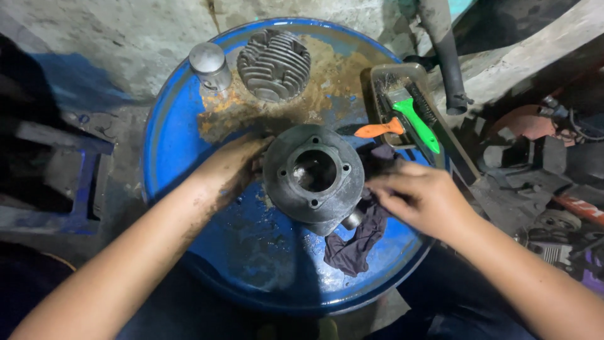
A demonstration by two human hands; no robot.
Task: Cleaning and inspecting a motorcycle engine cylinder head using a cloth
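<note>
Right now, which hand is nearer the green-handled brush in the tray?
Right. The right hand lies just below the green-handled brush, on the dark rag; the left hand is across the engine cylinder, farther away.

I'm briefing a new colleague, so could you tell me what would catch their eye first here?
The dark engine cylinder at the centre of the blue drum top, steadied by the left hand while the right hand presses a dark rag beside it. Behind sit a finned cylinder head and a green-handled brush.
</note>
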